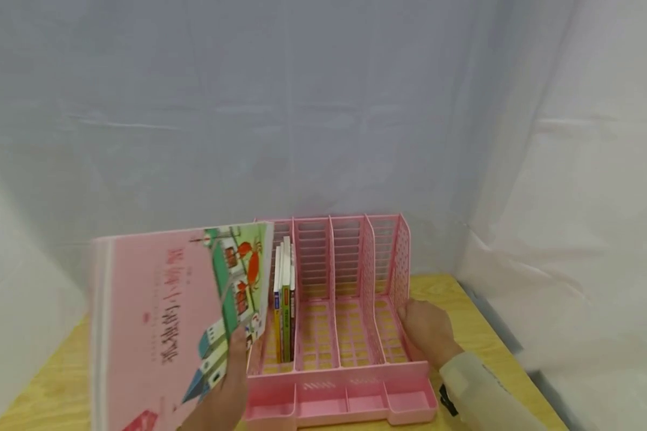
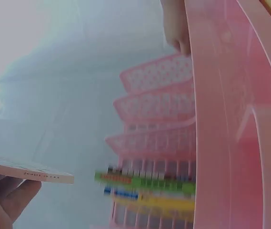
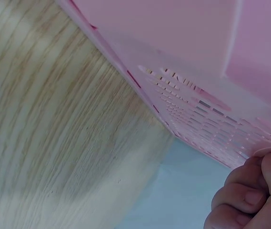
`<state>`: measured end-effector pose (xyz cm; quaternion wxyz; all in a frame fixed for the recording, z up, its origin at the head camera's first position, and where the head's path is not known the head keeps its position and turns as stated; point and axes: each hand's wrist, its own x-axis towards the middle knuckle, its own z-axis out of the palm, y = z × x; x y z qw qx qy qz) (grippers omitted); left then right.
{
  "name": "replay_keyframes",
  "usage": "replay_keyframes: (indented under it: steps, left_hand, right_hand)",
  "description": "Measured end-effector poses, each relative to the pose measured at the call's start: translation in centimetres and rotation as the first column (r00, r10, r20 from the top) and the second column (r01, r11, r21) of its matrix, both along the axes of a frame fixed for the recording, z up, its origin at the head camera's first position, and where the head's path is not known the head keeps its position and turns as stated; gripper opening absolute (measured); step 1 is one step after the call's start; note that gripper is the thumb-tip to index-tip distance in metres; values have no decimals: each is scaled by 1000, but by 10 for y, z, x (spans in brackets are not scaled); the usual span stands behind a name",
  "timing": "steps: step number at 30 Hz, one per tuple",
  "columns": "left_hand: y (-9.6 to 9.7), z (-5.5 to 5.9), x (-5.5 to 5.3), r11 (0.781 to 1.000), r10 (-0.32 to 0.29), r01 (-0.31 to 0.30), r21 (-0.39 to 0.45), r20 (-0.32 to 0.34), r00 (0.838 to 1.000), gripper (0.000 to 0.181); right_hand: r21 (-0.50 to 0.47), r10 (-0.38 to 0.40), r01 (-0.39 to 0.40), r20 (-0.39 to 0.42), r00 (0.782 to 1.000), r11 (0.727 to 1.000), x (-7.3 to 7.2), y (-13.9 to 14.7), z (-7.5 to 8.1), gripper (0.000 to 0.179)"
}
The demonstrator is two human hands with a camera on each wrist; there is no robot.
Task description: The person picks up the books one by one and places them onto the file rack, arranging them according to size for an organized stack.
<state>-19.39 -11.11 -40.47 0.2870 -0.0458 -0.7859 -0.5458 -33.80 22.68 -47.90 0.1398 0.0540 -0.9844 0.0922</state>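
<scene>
A pink picture book [image 1: 135,293] with a seaside drawing on its cover is held up by my left hand [image 1: 223,380], at the left of the head view. In the left wrist view the fingers [image 2: 23,198] lie under the book's spine edge [image 2: 45,178]. The book overlaps the left end of a pink desk file rack [image 1: 334,377]. My right hand [image 1: 426,329] grips the rack's right side panel; the right wrist view has its curled fingers [image 3: 242,195] at the panel edge. Several thin books [image 1: 286,317] stand upright in the leftmost slot.
The rack stands on a wooden table [image 1: 480,335]. Small open trays [image 1: 366,404] run along its front. Pale plastic sheeting [image 1: 323,120] hangs behind and at both sides. A dark strap [image 1: 447,401] shows beside the right sleeve [image 1: 485,389].
</scene>
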Motion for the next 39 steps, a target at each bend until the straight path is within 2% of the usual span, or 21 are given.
replay_keyframes:
  steps: [1, 2, 4, 6, 7, 8, 9, 11, 12, 14, 15, 17, 19, 22, 24, 27, 29, 31, 33, 37, 39]
  left_hand:
    - [12, -3, -2, 997, 36, -47, -57, -174, 984, 49]
    - [20, 3, 2, 979, 117, -147, -138, -203, 972, 58]
    - [32, 4, -5, 972, 116, -169, -164, -291, 950, 66]
    - [44, 0, -16, 982, 66, -121, -144, -335, 940, 72]
    - [48, -2, -23, 984, 46, -110, -137, -402, 915, 77]
    - [52, -4, -30, 990, -6, -52, -131, -411, 912, 79]
    - [54, -6, -38, 991, -56, -1, -133, -430, 901, 81]
    - [59, -11, -49, 989, -99, 45, -142, -398, 912, 79]
    - [61, -14, -52, 987, -100, 48, -153, -353, 930, 74]
    - [65, -19, -57, 978, -80, 37, -203, -209, 975, 44]
    - [66, -23, -59, 971, -70, 37, -237, -133, 989, 31]
    - [69, -28, -64, 954, -62, 56, -296, -10, 998, 27]
    - [72, -34, -70, 938, -68, 88, -334, 70, 995, 32]
    - [76, -41, -79, 927, -76, 110, -357, 109, 991, 26]
    - [78, -45, -84, 924, -70, 120, -362, 148, 987, 30]
    - [80, -51, -88, 924, -69, 149, -352, 229, 971, 37]
    - [80, -54, -91, 919, -98, 197, -342, 286, 953, 42]
    - [80, -56, -91, 899, -116, 235, -370, 316, 942, 47]
    - [80, -57, -91, 870, -128, 271, -412, 343, 931, 53]
    - [82, -58, -90, 802, -94, 276, -530, 344, 934, 64]
    - [83, -58, -89, 790, -88, 283, -543, 356, 930, 68]
  right_hand:
    - [-3, -5, 5, 2, 1000, 1000, 0, 0, 0, 37]
    - [-10, -12, 12, 1, 1000, 1000, 0, -1, 0, 37]
    - [-8, -21, 21, 10, 1000, 1000, 1, -3, 0, 38]
    - [-16, -37, 38, 26, 999, 999, 1, -6, 1, 39]
    - [-14, -41, 42, 35, 999, 999, 1, -7, 2, 40]
    - [-14, -46, 47, 42, 998, 999, 2, -8, 2, 40]
    - [-9, -49, 50, 55, 997, 999, 2, -9, 3, 41]
    - [-11, -58, 59, 72, 996, 998, 1, -11, 3, 41]
    - [-8, -61, 62, 79, 995, 998, 1, -12, 3, 41]
    - [-16, -72, 74, 86, 994, 997, 1, -12, 3, 41]
    - [-15, -75, 76, 85, 994, 997, 1, -12, 3, 41]
    - [-20, -83, 85, 86, 993, 996, 2, -12, 3, 41]
    - [-29, -87, 89, 80, 993, 996, 5, -11, 3, 41]
    - [-35, -80, 83, 84, 993, 996, 9, -10, 3, 40]
    - [-50, -73, 77, 86, 994, 996, 11, -9, 3, 40]
    - [-80, -63, 70, 87, 994, 994, 14, -7, 2, 41]
    - [-89, -55, 62, 76, 996, 994, 14, -6, 1, 42]
    - [-95, -54, 60, 65, 996, 994, 13, -5, -1, 42]
    - [-97, -61, 66, 57, 997, 993, 13, -4, -2, 41]
    - [-98, -65, 67, 21, 998, 993, 11, -4, -4, 40]
    - [-102, -54, 55, 9, 998, 993, 10, -6, -4, 40]
